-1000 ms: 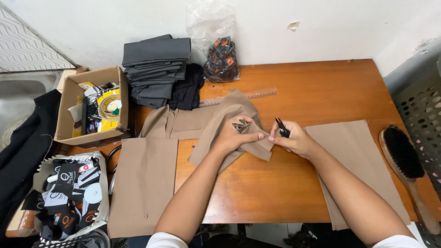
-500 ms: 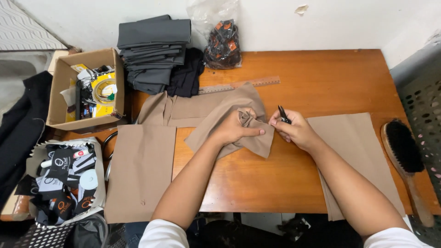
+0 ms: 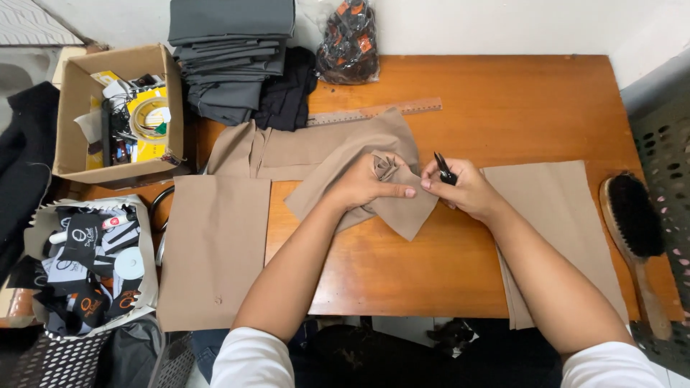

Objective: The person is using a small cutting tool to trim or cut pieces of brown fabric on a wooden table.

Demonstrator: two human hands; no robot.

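Your left hand (image 3: pixel 366 183) lies on a piece of tan fabric (image 3: pixel 374 172) in the middle of the wooden table (image 3: pixel 503 93), its fingers closed on a bunched fold of that cloth, thumb stretched toward your other hand. Your right hand (image 3: pixel 460 188) sits just beside it, fingertips nearly touching your left thumb, and it is clamped around a small black tool (image 3: pixel 444 169) whose tip sticks up between your fingers; what kind of tool it is you cannot tell from here.

The tan fabric spreads away from your left hand toward the far side of the table, and one corner of it hangs down toward you beneath both hands. Beyond your hands, a wooden ruler (image 3: pixel 374 112) lies along the far edge of the cloth.

Under your left forearm and out to its left lies a flat tan panel (image 3: pixel 212 251). Under your right forearm lies another flat tan piece (image 3: pixel 553 215), and farther right of that a wooden brush with black bristles (image 3: pixel 636 230).

Far beyond your left hand stands a stack of folded grey cloth (image 3: pixel 230 57), with a clear bag of dark items (image 3: pixel 348 43) beside it. Well to the left are a cardboard box (image 3: pixel 86 108) of odds and ends and a container of black and white labels (image 3: pixel 86 259).
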